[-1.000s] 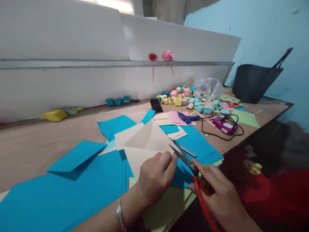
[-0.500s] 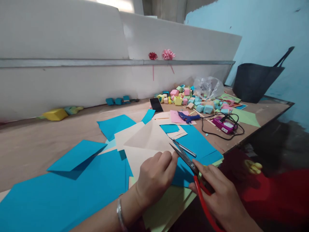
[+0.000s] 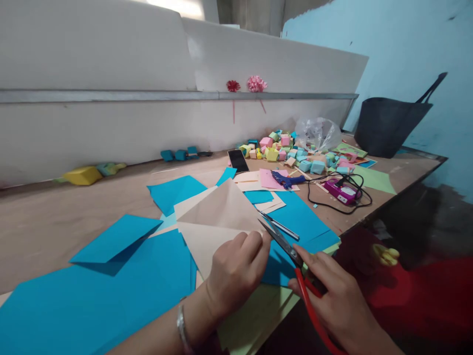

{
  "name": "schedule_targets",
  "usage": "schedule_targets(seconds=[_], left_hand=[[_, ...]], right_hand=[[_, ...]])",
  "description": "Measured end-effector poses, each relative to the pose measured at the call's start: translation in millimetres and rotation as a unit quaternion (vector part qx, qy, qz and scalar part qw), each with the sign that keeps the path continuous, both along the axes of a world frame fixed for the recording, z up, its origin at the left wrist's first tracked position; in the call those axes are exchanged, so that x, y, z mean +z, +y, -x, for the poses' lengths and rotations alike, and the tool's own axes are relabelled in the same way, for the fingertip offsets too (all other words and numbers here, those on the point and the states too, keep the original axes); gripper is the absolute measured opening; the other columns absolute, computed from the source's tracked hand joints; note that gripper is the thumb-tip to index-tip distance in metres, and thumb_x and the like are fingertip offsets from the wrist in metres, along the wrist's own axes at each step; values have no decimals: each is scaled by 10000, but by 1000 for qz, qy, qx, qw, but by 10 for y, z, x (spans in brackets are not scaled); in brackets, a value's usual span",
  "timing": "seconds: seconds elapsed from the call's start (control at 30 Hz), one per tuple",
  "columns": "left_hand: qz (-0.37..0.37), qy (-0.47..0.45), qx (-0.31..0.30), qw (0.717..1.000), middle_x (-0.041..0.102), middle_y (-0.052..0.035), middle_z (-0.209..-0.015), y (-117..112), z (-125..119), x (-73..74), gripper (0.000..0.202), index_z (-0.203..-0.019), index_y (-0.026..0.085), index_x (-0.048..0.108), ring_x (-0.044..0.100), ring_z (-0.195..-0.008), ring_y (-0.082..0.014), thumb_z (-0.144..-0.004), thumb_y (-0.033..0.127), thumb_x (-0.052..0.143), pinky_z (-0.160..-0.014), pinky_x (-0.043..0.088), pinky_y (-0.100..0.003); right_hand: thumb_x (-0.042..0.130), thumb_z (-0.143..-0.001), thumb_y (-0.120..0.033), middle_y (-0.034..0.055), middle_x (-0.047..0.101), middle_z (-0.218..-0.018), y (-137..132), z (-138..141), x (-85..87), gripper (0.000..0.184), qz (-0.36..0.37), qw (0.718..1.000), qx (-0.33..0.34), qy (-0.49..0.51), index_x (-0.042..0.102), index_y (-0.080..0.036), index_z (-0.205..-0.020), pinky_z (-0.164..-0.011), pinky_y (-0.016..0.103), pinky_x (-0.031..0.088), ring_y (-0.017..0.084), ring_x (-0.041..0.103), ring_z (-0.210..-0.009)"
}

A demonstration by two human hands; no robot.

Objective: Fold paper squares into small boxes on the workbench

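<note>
My left hand [image 3: 240, 268] is closed in a pinch on the right-hand end of a cream sheet of paper [image 3: 218, 209], which is creased across its middle. Red-handled scissors [image 3: 284, 241] sit in my right hand [image 3: 332, 286], its fingers wrapped about the handles. Their blades point up and left, with the tips close beside my left fingertips; whether they touch the paper I cannot tell. Under and around the cream sheet lie blue paper sheets [image 3: 140, 281]. A pen [image 3: 283, 227] rests just behind the blades on blue paper.
Behind are a blue glue gun [image 3: 286, 178], a purple power strip [image 3: 342, 191] with black cord, a phone [image 3: 238, 160] and a pile of small paper cubes [image 3: 273, 153]. A dark bag [image 3: 388, 125] stands at the back right. The table edge [image 3: 399, 197] slopes down on the right.
The cream sheet has swung slightly left, and its crease lies differently. My hands and the scissors have barely moved, and the whole view has shifted a little.
</note>
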State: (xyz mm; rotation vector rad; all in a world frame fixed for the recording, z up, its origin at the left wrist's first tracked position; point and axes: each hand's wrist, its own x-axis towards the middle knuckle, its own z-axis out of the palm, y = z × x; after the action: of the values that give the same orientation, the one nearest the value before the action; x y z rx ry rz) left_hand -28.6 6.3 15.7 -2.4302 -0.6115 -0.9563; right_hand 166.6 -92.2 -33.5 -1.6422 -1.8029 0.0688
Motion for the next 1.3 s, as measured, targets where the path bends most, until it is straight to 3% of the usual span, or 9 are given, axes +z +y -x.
schedule_targets(seconds=[0.97, 1.17, 1.3], left_hand=[[11, 1, 3, 1000, 562, -25, -686, 8, 13, -56, 216, -1077, 92, 624, 457, -557, -144, -946, 127, 456, -460, 328, -288], [-2, 5, 2, 1000, 577, -26, -687, 18, 8, -42, 197, -1080, 76, 599, 468, -564, -145, -932, 97, 472, -462, 328, -285], [0, 10, 8, 1000, 570, -19, -684, 2, -2, -37, 198, -1091, 84, 595, 472, -569, -137, -932, 99, 477, -463, 328, -278]], right_hand=[[571, -893, -379, 69, 666, -856, -2, -25, -32, 456, 1, 1000, 9, 5, 572, -178, -1302, -681, 269, 563, 178, 664, -717], [542, -911, -379, 104, 683, -1105, -11, -58, -11, 438, 55, 995, 17, 76, 559, -191, -1305, -796, 236, 564, 189, 689, -945], [481, -942, -382, 120, 630, -1233, -33, -135, 46, 475, 65, 995, -13, 78, 462, -206, -1382, -836, 258, 564, 200, 656, -1058]])
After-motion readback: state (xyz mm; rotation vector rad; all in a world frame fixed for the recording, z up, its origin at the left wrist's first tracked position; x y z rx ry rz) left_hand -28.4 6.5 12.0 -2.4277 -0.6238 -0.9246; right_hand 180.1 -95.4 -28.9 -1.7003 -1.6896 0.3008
